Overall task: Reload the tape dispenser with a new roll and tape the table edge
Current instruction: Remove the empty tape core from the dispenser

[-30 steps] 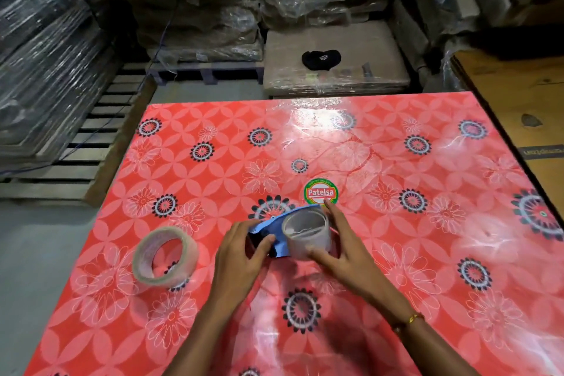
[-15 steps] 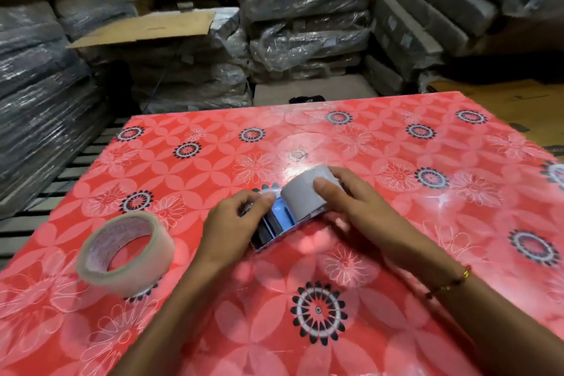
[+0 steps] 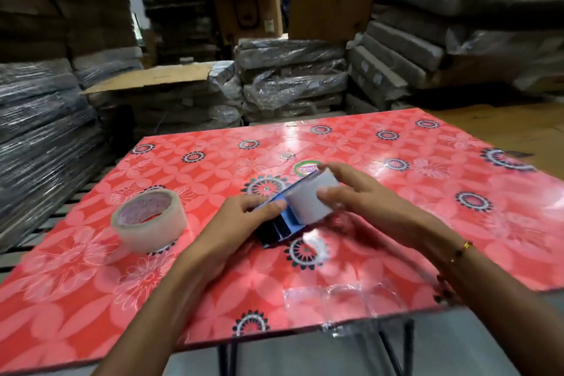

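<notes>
**2 hands hold a tape dispenser over a red flowered table**

Farthest left of the grip, well apart from both hands, a roll of clear tape [image 3: 149, 220] sits tilted on the red flowered table [image 3: 427, 223], untouched. Next comes the left hand [image 3: 241, 220], its thumb and fingers pinching the dark lower end of the blue tape dispenser [image 3: 285, 220]. The dispenser holds 1 pale, nearly empty roll core [image 3: 311, 197] at its upper end. The right hand [image 3: 360, 195] grips that core, thumb on its near face and fingers curled over the top. The dispenser is tilted, its low end close to the tabletop. Just beyond the right fingers, a round green and white sticker [image 3: 305, 166] shows on the table, partly covered by the core. Nearer the camera than the grip, strips of clear tape [image 3: 326, 302] lie across the table's front edge. Behind the table stand plastic-wrapped bundles [image 3: 290, 82] and cardboard boxes [image 3: 244, 3]. Motion blur hides the dispenser's cutter and inner parts.
</notes>
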The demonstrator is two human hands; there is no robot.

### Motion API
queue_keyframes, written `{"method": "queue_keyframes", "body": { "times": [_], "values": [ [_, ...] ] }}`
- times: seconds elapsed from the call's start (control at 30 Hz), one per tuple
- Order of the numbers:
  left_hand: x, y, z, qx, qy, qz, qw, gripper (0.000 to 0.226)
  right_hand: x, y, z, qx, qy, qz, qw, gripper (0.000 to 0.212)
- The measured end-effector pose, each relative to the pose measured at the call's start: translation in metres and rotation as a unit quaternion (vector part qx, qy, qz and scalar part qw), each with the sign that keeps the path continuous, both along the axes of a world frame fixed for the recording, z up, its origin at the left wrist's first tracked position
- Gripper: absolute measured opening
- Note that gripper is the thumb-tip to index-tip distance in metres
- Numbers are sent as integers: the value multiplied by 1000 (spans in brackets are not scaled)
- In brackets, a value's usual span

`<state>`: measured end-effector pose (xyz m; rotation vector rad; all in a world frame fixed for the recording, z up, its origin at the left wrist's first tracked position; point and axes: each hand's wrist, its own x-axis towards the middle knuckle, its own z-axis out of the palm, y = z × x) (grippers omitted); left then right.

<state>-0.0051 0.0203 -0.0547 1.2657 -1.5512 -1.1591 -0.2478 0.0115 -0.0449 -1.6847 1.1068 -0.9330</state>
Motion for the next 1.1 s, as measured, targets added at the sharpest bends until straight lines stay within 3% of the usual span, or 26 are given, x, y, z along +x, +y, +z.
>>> {"method": "queue_keyframes", "body": {
  "times": [0.13, 0.27, 0.5, 0.7, 0.83, 1.1],
  "values": [
    [-5, 25, -3, -77, -10, 11, 997, 17, -14, 22, -6, -17, 34, 31, 999, 78],
    [-10, 42, -17, -186, -129, 58, 972, 35, -9, 40, -14, -36, 86, 22, 995, 91],
    [-15, 47, -16, -224, -168, 106, 954, 38, 18, 41, -24, -121, 66, -43, 990, 113],
    [-16, 42, -14, -179, -123, 127, 968, 28, 16, 45, -28, -140, 49, -85, 985, 84],
    [-12, 46, -18, -154, -124, 106, 975, 49, 13, 49, -29, -117, 47, -89, 988, 81],
    [-12, 47, -17, -162, -132, 111, 971, 47, 11, 43, -33, -94, -1, -116, 989, 75]
  ]
}}
